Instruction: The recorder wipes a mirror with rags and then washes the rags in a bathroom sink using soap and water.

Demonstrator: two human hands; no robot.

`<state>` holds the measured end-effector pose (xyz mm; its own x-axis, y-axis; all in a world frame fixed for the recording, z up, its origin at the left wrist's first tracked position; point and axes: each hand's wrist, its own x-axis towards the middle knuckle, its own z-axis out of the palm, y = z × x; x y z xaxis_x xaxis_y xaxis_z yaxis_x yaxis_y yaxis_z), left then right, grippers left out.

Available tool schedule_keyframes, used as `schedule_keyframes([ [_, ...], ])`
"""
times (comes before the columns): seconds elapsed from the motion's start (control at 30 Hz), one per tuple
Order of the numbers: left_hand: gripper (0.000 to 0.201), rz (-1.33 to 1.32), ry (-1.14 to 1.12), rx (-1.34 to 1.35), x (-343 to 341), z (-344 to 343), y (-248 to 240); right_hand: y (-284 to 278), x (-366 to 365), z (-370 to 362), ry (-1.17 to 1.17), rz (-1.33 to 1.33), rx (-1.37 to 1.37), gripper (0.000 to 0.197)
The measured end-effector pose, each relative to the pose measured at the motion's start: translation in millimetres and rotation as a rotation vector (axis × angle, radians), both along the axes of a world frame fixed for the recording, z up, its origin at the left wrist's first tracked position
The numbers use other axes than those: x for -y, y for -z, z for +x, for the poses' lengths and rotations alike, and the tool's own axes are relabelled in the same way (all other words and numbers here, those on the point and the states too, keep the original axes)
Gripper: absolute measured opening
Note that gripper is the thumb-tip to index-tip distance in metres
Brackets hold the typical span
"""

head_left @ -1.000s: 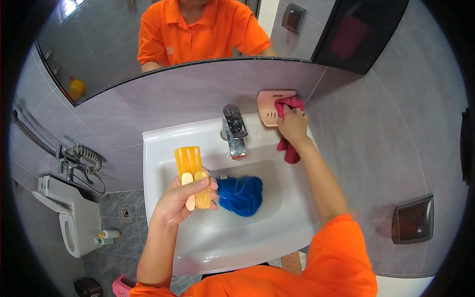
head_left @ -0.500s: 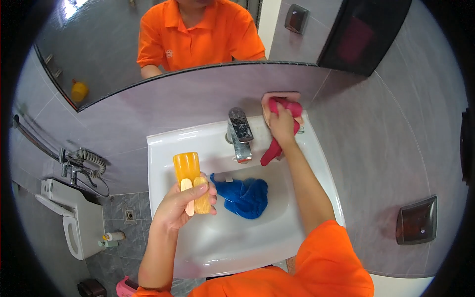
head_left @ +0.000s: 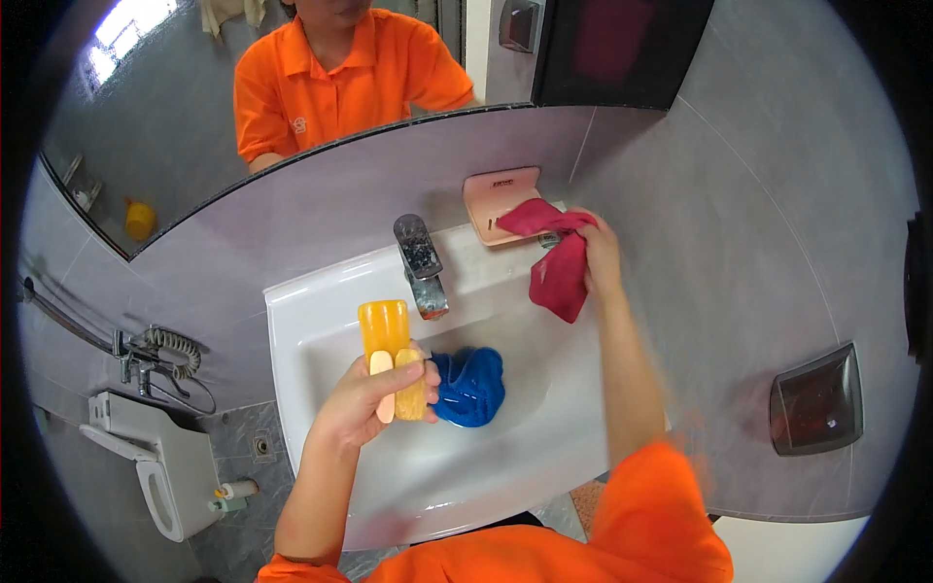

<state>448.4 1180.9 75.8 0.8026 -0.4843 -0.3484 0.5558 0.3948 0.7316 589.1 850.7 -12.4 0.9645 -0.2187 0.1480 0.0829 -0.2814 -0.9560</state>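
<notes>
My left hand is closed round several soap-like bars above the white sink. They are a ridged yellow bar, a thin pale bar and an amber bar; the thumb presses across them. A red cloth dangles from my right hand, whose fingers grip it at the sink's far right corner. Part of the cloth lies over the lower edge of a pink soap dish against the wall. In the basin sits a bunched blue cloth, beside my left fingers.
A metal faucet rises from the sink's back rim, between my hands. Above hangs a mirror reflecting an orange shirt. A dark dispenser-like box is fixed on the right wall. To the left stand a toilet and several bottles.
My right hand has come off the soap dish with the red cloth, shifting right and baring the dish's inside. The left hand keeps its bars. The whole view has turned slightly.
</notes>
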Motion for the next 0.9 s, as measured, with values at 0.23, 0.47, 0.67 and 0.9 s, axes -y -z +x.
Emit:
schedule_keyframes([
  [0.23,0.021,0.050,-0.069,-0.044,-20.7,-4.4,9.9,27.2,-91.9,-7.7,-0.074,1.513,0.357,0.037],
  [0.47,0.023,0.089,-0.090,-0.050,-14.7,2.7,4.8,58.9,-100.6,53.8,-0.280,1.707,0.476,0.045],
  [0.67,0.024,0.189,-0.018,0.060,6.6,33.3,-19.3,33.5,-134.1,18.0,-0.499,1.901,0.226,0.046],
  [0.9,0.021,0.417,0.180,0.303,51.4,110.7,-27.9,-6.2,-93.8,-20.2,-0.363,1.664,0.364,0.041],
])
